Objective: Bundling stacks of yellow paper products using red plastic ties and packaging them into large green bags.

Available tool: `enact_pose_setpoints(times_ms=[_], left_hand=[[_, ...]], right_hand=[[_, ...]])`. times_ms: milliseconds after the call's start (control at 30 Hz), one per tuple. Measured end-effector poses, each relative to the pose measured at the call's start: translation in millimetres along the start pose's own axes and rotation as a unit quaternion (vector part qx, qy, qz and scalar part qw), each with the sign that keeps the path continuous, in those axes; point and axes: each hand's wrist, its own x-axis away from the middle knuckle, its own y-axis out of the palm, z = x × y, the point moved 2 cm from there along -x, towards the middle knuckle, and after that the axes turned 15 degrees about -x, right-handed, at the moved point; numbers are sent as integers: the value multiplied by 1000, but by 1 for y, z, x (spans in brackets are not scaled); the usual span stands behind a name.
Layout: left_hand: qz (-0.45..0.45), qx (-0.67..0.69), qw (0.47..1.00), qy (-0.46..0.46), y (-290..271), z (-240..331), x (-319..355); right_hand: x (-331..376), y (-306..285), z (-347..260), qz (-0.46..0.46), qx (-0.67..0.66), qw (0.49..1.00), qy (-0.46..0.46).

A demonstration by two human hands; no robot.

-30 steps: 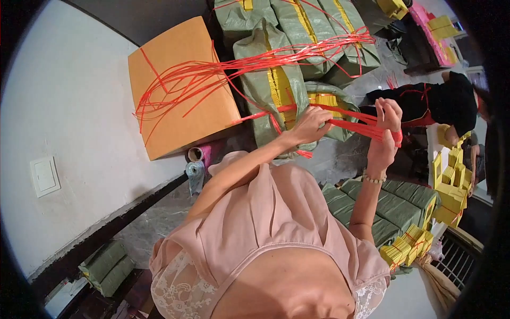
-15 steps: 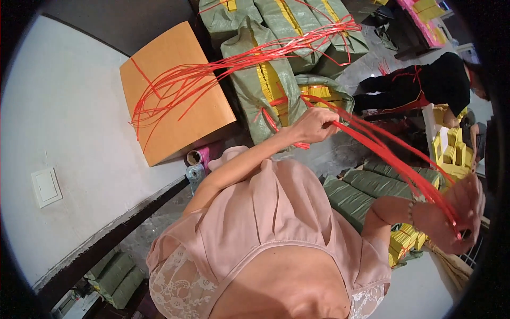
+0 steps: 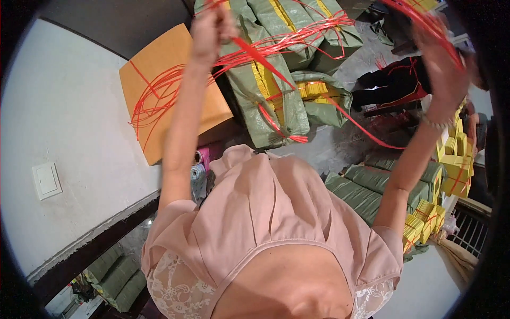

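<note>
My left hand (image 3: 215, 29) is raised at the top, over the far edge of an orange-brown box, its fingers closed round red plastic twine (image 3: 257, 57). A flat length of that twine slants down from it towards the sacks. At the upper right, my right hand (image 3: 443, 69) is lifted too, smeared by motion, with a bundle of red strands (image 3: 419, 16) running through its grip. Below the hands stands an open green woven sack (image 3: 244, 106) filled with yellow stacks, a red tie at its near end. A loose bunch of red twine (image 3: 164, 85) lies across the box and sacks.
The orange-brown box (image 3: 154, 138) stands by the white wall (image 3: 95, 106). More green sacks (image 3: 324, 53) crowd the back; green wrapped bundles (image 3: 361, 191) and yellow bundles (image 3: 425, 218) lie at the right. A person in black (image 3: 393, 80) bends over at the far right.
Both hands have risen, the left one up and leftward to the top, the right one up from the lower right. The strands stretched between them have swung upward, and one trails below.
</note>
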Motion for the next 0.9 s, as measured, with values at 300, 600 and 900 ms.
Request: enact_pose_setpoints(times_ms=[300, 600, 900], left_hand=[[251, 278, 915, -151, -281, -5, 81], [383, -85, 844, -366, -394, -100, 191], [205, -792, 397, -415, -412, -156, 145]], right_hand=[[71, -215, 110, 400, 155, 890, 154], [217, -284, 267, 399, 398, 803, 197], [182, -228, 315, 402, 623, 643, 193]])
